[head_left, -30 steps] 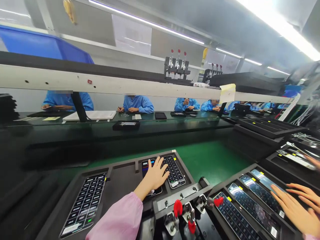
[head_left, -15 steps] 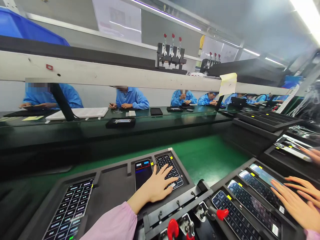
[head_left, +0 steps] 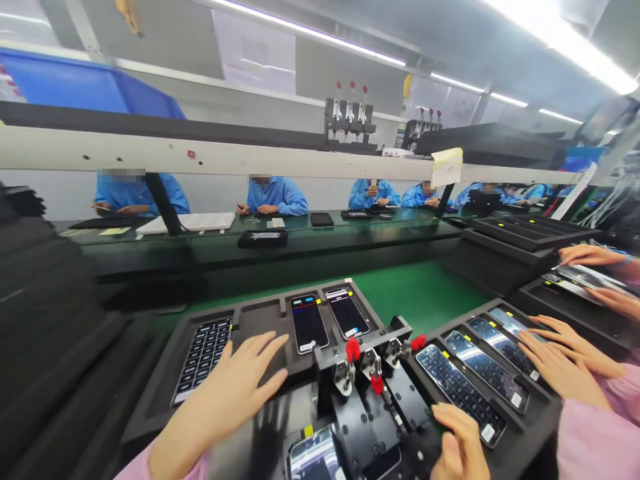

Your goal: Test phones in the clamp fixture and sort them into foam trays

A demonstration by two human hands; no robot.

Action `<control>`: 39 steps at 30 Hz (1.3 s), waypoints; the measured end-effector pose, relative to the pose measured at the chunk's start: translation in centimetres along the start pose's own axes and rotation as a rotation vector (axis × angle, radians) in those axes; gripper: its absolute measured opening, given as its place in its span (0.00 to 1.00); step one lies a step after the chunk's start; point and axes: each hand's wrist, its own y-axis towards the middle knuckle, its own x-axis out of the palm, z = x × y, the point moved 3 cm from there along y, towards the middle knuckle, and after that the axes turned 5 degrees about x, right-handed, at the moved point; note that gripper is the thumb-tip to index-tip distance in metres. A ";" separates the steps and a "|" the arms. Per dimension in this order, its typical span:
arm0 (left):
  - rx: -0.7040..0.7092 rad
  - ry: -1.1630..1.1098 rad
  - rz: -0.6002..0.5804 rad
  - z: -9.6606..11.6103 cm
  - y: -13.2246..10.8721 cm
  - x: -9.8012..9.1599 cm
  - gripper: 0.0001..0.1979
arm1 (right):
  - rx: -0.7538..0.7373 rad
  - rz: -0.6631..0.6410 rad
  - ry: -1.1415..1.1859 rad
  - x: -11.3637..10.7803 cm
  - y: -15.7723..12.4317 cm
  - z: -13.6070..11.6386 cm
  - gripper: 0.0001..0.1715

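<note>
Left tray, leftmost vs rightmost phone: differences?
Screen: the leftmost phone shows a button grid; the rightmost phone is mostly dark, with a white strip on top.
View: the left hand partly covers the leftmost phone, not the rightmost phone.
Shared: both lie screen-up in the left tray.

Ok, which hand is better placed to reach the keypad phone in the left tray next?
Probably your left hand: it's close to that phone, while your right hand is across the fixture.

The person's left hand (head_left: 233, 387) is bare, with slim, tapering fingers. A pale pink sleeve (head_left: 137, 468), plain and wider than the wrist, shows at the near left. The right hand (head_left: 461, 441) is also bare; its sleeve is out of view.
</note>
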 end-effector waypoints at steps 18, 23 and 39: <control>0.118 -0.368 0.010 5.1 -9.1 11.2 0.57 | 0.134 -0.666 0.009 5.5 3.2 -6.1 0.15; 0.153 -0.392 0.007 4.9 -9.0 11.5 0.55 | 0.116 -0.604 0.055 5.7 2.8 -6.3 0.17; 0.180 -0.332 -0.086 8.1 -6.0 12.0 0.50 | -0.151 -0.294 0.143 1.2 8.2 -6.6 0.10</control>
